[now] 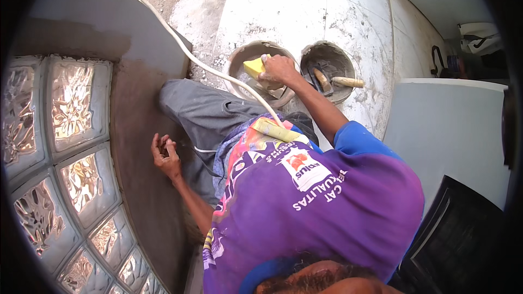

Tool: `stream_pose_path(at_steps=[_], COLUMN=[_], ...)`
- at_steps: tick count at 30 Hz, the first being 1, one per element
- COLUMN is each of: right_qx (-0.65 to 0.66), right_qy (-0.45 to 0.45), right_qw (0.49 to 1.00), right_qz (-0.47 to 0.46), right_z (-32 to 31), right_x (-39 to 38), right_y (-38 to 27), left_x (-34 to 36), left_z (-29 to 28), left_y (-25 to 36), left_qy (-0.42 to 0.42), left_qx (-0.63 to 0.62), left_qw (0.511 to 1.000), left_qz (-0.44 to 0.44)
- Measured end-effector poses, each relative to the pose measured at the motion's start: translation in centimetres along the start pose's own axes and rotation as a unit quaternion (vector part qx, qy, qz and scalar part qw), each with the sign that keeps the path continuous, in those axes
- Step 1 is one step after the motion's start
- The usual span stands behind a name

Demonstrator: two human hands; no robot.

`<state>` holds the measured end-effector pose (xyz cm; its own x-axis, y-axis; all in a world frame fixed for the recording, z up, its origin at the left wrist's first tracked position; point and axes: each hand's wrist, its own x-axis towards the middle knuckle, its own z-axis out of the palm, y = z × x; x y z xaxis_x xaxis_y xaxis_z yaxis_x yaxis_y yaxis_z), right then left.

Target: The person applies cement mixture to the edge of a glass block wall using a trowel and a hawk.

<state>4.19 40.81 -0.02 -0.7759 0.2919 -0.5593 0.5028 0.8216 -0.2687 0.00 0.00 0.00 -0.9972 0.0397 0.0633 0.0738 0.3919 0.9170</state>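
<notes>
So, your right hand [280,69] grips a yellow sponge [253,67] in its fingers over the left bucket [235,61]. Your left hand [166,156] is near the wall [139,125], fingers half-curled, released. Tools [322,80] rest in the right bucket [341,57].

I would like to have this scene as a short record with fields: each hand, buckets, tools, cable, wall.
Right hand: grips a yellow block-shaped sponge
Left hand: holds nothing visible; fingers loosely curled, near a grey-brown plastered wall
Buckets: round, grey-smeared bucket below the sponge; round, dark grey bucket right of it
Tools: wooden-handled tools in the dark bucket, one handle crossing its rim
Cable: thick white cable, passing across the first bucket
Wall: square, clear glass blocks at left
</notes>
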Motion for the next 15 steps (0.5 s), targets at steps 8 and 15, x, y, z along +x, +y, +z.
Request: stream_pose_path(at_steps=[8,15], right_qx=[0.108,-0.117], right_qy=[0.183,0.101], right_qw=[0.968,0.965], right_qz=[0.131,0.213], right_z=[-1.4,4.0], right_x=[-1.5,-2.2], right_y=[12.1,25.1], left_x=[-0.3,-0.6], left_z=[2.3,3.5], left_y=[1.1,-1.8], left_qy=[-0.028,-0.059], left_qx=[-0.010,0.003], left_qw=[0.999,0.998], left_qz=[0.016,0.023])
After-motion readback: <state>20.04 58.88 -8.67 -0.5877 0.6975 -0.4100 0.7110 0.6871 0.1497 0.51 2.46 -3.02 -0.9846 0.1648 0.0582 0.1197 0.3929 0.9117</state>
